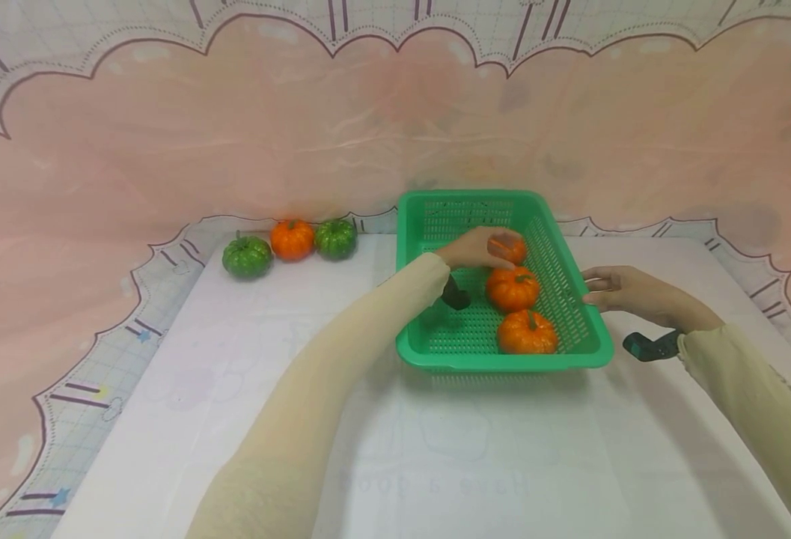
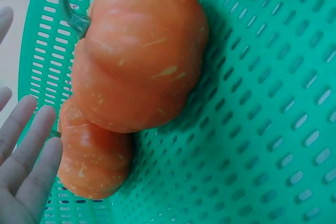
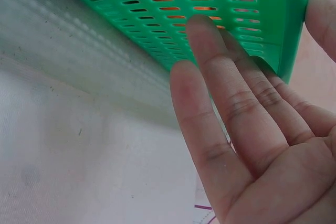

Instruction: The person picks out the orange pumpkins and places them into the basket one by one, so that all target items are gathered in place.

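Observation:
Over the far pumpkin (image 1: 518, 249) in the green basket (image 1: 501, 362), the left hand (image 1: 477, 248) hangs with its thumb apart from the fingers. Its fingers (image 2: 32, 153) look straight and spread in the left wrist view, beside a small orange pumpkin (image 2: 94, 156) and a larger-looking one (image 2: 142, 51). Two more orange pumpkins, a middle one (image 1: 512, 290) and a near one (image 1: 527, 334), lie along the basket's right side. The right hand (image 1: 627, 290) is at the basket's right rim. In the right wrist view, its fingers (image 3: 236, 93) extend along the outer wall (image 3: 152, 11), thumb by the rim.
Left of the basket, at the back of the white table (image 1: 233, 419), stand a green pumpkin (image 1: 247, 257), an orange one (image 1: 292, 239) and another green one (image 1: 336, 239). A pink patterned cloth (image 1: 301, 127) rises behind them.

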A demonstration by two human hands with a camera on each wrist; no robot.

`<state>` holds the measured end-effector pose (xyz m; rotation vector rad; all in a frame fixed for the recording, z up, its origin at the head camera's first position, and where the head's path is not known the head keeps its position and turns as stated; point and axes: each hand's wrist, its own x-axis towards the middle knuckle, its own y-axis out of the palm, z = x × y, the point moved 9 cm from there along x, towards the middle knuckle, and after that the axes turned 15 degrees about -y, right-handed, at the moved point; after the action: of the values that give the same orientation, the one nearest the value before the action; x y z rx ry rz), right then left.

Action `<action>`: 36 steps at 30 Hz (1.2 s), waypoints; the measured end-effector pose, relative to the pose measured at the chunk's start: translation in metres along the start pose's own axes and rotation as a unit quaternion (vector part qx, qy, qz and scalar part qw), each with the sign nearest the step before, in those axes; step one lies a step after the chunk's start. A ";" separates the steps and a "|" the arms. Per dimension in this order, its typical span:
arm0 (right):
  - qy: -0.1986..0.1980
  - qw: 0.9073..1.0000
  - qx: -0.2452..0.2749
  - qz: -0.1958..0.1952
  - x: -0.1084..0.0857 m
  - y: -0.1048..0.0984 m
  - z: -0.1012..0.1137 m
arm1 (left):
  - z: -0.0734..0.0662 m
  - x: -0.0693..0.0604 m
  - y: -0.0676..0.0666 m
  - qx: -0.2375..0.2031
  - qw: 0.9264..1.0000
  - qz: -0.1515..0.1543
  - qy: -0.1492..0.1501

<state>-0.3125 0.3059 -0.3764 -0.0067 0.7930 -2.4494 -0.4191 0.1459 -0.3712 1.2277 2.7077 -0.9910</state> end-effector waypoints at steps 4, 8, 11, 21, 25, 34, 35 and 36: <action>-0.002 1.000 0.001 -0.001 0.000 0.000 0.001 | -0.004 -0.004 -0.002 -0.012 1.000 -0.006 0.005; -0.008 1.000 0.003 -0.001 0.000 0.001 0.002 | -0.007 -0.006 -0.005 -0.029 0.999 -0.011 0.015; -0.010 1.000 0.003 -0.001 0.000 0.001 0.002 | -0.009 -0.008 -0.007 -0.038 0.999 -0.014 0.024; -0.008 1.000 0.003 -0.001 -0.001 0.001 0.003 | -0.013 -0.008 -0.016 -0.074 0.997 -0.023 0.021; -0.006 1.000 0.000 -0.002 -0.001 0.001 0.003 | -0.017 -0.013 -0.022 -0.080 0.996 -0.031 0.021; 0.001 1.000 -0.006 -0.003 -0.001 0.000 0.002 | -0.022 -0.027 -0.038 -0.079 0.996 -0.037 0.027; 0.001 1.000 -0.008 -0.003 -0.001 0.000 0.002 | -0.023 -0.029 -0.040 -0.077 0.996 -0.038 0.027; 0.001 1.000 -0.010 -0.002 -0.001 0.000 0.002 | -0.023 -0.031 -0.042 -0.079 0.996 -0.037 0.028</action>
<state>-0.3115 0.3051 -0.3749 -0.0134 0.8182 -2.4463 -0.4207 0.1172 -0.3225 1.1540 2.8295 -0.7396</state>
